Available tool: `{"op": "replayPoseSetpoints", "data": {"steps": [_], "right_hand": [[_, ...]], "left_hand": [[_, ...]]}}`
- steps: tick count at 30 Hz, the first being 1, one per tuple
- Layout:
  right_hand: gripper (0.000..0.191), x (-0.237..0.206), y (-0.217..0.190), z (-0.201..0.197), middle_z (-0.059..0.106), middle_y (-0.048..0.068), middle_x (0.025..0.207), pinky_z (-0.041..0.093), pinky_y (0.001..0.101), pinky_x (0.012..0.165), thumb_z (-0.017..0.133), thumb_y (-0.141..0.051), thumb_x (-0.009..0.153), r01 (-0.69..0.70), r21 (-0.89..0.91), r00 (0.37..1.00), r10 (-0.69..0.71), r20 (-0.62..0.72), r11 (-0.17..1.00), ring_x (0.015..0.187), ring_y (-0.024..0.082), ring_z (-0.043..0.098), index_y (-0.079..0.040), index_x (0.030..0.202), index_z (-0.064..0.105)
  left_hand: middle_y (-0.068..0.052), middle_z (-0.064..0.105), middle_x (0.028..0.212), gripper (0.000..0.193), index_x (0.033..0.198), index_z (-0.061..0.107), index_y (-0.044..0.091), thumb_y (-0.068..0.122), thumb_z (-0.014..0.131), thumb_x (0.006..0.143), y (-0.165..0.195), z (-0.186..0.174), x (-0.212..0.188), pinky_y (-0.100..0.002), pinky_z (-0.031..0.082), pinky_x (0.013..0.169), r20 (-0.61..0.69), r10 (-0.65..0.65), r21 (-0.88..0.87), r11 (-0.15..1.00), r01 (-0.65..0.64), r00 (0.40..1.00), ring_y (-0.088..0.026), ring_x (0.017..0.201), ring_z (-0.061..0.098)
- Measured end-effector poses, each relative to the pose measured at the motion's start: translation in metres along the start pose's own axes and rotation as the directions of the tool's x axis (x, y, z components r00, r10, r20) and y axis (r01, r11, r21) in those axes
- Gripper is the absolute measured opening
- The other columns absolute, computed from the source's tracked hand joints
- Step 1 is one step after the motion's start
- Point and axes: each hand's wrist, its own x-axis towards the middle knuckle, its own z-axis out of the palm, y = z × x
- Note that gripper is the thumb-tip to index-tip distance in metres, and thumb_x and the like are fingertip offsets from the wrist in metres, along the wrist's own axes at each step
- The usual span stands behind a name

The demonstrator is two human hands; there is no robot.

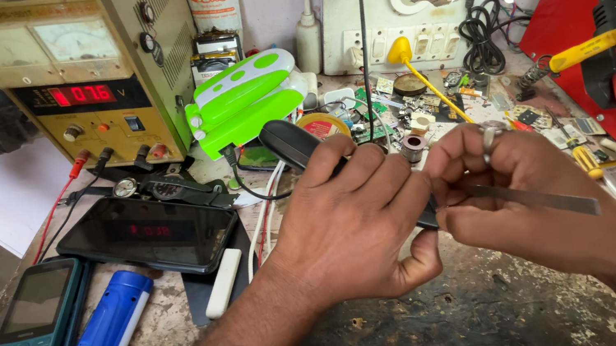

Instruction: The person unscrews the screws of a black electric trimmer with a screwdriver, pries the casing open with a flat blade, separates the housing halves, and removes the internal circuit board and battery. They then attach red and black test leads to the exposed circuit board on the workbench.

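My left hand (pixel 357 215) grips the black gadget (pixel 295 143) tight above the middle of the bench (pixel 466 322), keeping it steady. My right hand (pixel 509 181) pinches flat metal tweezers (pixel 533 199) against it.

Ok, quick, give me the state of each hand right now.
Left hand: closed around a black oblong plastic device.
Right hand: closed, pinching a thin flat grey metal tool whose tip meets the device.
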Motion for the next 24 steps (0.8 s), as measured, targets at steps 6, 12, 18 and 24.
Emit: {"op": "replayPoseSetpoints", "data": {"steps": [6, 12, 18, 24], "right_hand": [[0.023, 0.009, -0.016, 0.005, 0.072, 0.011, 0.092, 0.059, 0.0307, 0.076, 0.069, -0.004, 0.083, -0.007, 0.017, 0.995, 0.009, -0.096, 1.0, 0.083, 0.015, 0.068, 0.0, 0.106, 0.069], [0.021, 0.0, -0.038, 0.01, 0.074, 0.018, 0.121, 0.061, 0.0346, 0.085, 0.054, -0.003, 0.095, 0.269, 0.29, 0.943, -0.19, -0.273, 0.918, 0.1, 0.021, 0.072, -0.005, 0.116, 0.058], [0.017, -0.01, -0.035, 0.015, 0.071, 0.022, 0.123, 0.053, 0.0351, 0.089, 0.05, -0.007, 0.109, 0.397, 0.15, 0.894, -0.345, -0.285, 0.905, 0.097, 0.019, 0.062, 0.004, 0.117, 0.06], [0.014, -0.016, -0.033, 0.032, 0.073, 0.017, 0.103, 0.067, 0.0323, 0.08, 0.06, 0.0, 0.102, 0.362, -0.227, 0.821, -0.424, -0.383, 0.904, 0.091, 0.022, 0.078, 0.007, 0.114, 0.063]], "left_hand": [[-0.005, 0.06, 0.094, 0.031, 0.094, 0.064, 0.01, 0.036, 0.069, 0.079, 0.001, 0.005, 0.0, -0.047, 0.044, 0.102, -0.048, -0.048, -0.013, 0.999, 0.048, 0.998, -0.025, 0.098, 0.06], [-0.006, 0.059, 0.092, 0.032, 0.096, 0.066, 0.01, 0.037, 0.07, 0.08, -0.001, 0.0, 0.001, -0.048, 0.044, 0.101, -0.076, -0.126, 0.042, 0.991, 0.13, 0.989, -0.026, 0.097, 0.059], [-0.007, 0.059, 0.096, 0.032, 0.1, 0.067, 0.01, 0.037, 0.069, 0.083, -0.003, -0.001, 0.002, -0.048, 0.044, 0.105, -0.122, -0.133, 0.084, 0.986, 0.144, 0.984, -0.027, 0.101, 0.059], [-0.007, 0.06, 0.098, 0.032, 0.1, 0.067, 0.01, 0.037, 0.069, 0.084, -0.001, 0.004, 0.002, -0.048, 0.044, 0.105, -0.125, -0.154, 0.128, 0.977, 0.17, 0.98, -0.027, 0.102, 0.059]]}}
